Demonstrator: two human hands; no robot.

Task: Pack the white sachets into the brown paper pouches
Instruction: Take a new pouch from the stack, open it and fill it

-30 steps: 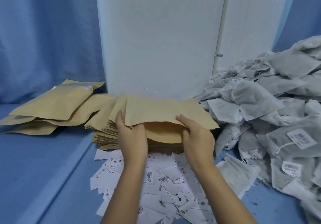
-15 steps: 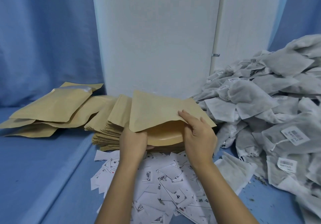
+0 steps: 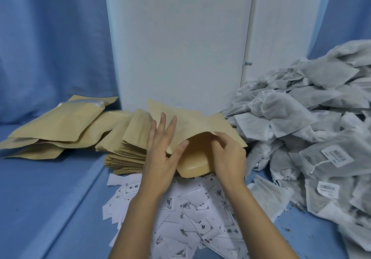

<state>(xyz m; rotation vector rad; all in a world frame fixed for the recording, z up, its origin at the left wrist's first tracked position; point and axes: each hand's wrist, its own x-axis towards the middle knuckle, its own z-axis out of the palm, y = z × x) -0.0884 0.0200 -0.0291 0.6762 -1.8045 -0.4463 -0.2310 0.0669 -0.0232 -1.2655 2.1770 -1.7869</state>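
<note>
— What's moved?
— The left hand [image 3: 160, 156] has come up from the pouch's lower corner. Its fingers now lie spread over the upper wall with the thumb tucked under the edge, and the mouth gapes wider.
— Start nearest me.
— Printed slips [image 3: 192, 214] litter the bench [image 3: 50, 198] under the forearms. Beyond them both hands pinch the brown pouch [image 3: 194, 158]. The right hand [image 3: 228, 158] has its fingers curled into the mouth at the right edge. The pouch rests on the stack [image 3: 126, 156] of flat ones.
— How will it handle?
— Light, thin paper with some spring, I'd judge. It should crease readily, so hold it at the lip, not the middle.
— And the sachets?
— The white sachets [image 3: 301, 138] are heaped to the right, just beside the pouch, and none shows inside it. They look soft and limp, so take one by its flat body. Plumper pouches [image 3: 56, 130] lie far left, and a white panel [image 3: 180, 47] stands behind.
</note>
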